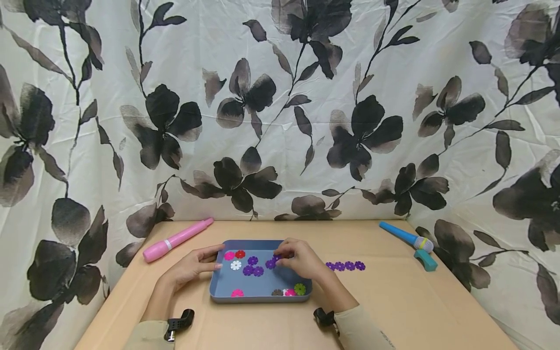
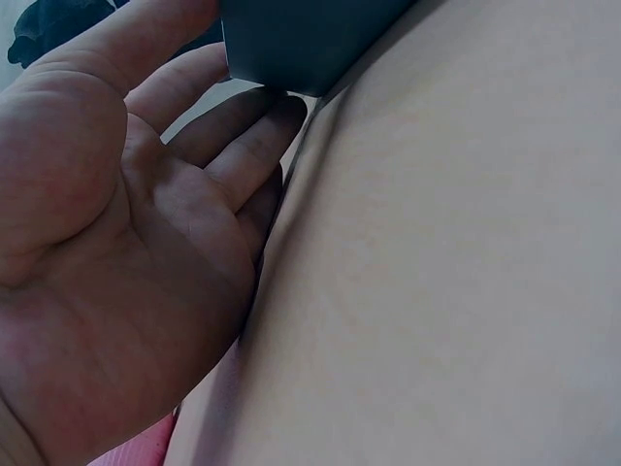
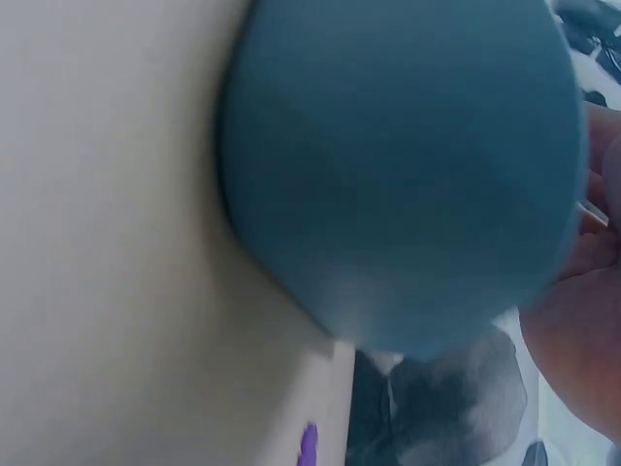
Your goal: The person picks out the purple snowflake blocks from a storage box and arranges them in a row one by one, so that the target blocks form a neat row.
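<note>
A blue-grey tray (image 1: 262, 297) lies on the table with several flower-shaped plastic discs inside. My left hand (image 1: 190, 268) holds the tray's left edge, its thumb at the rim; in the left wrist view its fingers (image 2: 257, 150) lie by the tray's corner (image 2: 291, 49). Over the tray's right part, my right hand (image 1: 299, 259) pinches a purple flower disc (image 1: 276, 258) between thumb and fingers. Another purple disc (image 1: 270, 264) is right beside those fingertips. Several purple discs (image 1: 252, 261) lie mid-tray. In the right wrist view the tray's wall (image 3: 398, 175) hides most of that hand.
To the tray's right runs a row of several purple discs (image 1: 350, 266). A pink tube-shaped object (image 1: 179, 239) lies at the back left. A blue microphone-like object (image 1: 404, 235) and a teal block (image 1: 425, 260) are at the right. A floral curtain (image 1: 297, 160) hangs behind the table.
</note>
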Available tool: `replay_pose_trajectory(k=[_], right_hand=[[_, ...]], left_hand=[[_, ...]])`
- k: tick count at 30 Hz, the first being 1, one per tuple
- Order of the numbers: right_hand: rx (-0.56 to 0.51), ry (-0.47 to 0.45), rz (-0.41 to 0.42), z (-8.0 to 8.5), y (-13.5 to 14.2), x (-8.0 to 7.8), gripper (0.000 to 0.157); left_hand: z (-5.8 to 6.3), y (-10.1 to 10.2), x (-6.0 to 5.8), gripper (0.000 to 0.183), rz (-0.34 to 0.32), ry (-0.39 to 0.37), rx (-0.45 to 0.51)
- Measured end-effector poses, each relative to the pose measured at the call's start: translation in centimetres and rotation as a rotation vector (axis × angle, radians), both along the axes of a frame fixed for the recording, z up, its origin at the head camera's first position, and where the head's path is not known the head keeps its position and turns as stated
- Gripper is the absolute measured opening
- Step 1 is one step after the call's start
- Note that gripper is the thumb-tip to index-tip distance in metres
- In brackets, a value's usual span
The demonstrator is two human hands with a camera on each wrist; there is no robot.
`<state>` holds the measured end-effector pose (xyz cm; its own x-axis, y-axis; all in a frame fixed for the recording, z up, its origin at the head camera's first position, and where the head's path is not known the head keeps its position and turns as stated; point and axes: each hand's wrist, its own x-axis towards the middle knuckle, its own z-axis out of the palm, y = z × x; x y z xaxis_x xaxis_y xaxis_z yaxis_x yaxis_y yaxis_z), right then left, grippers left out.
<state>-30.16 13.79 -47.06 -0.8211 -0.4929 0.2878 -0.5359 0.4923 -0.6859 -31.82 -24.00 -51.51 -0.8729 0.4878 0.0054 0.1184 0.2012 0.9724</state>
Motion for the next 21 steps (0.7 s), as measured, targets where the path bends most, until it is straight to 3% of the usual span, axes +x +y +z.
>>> replay_pose_trajectory(k=[6,13,21], right_hand=[[-0.094,0.023,-0.096,0.4,2.4,-0.3,0.019],[-0.171,0.043,-0.179,0.2,7.0,-0.5,0.022],[-0.132,0.005,-0.314,-0.5,12.4,-0.8,0.021]], left_hand=[[-0.1,0.0,0.0,0.076,-0.004,-0.001,0.010],[0.1,0.2,0.0,0.077,-0.004,-0.009,0.010],[-0.2,0.0,0.0,0.072,0.005,-0.014,0.006]])
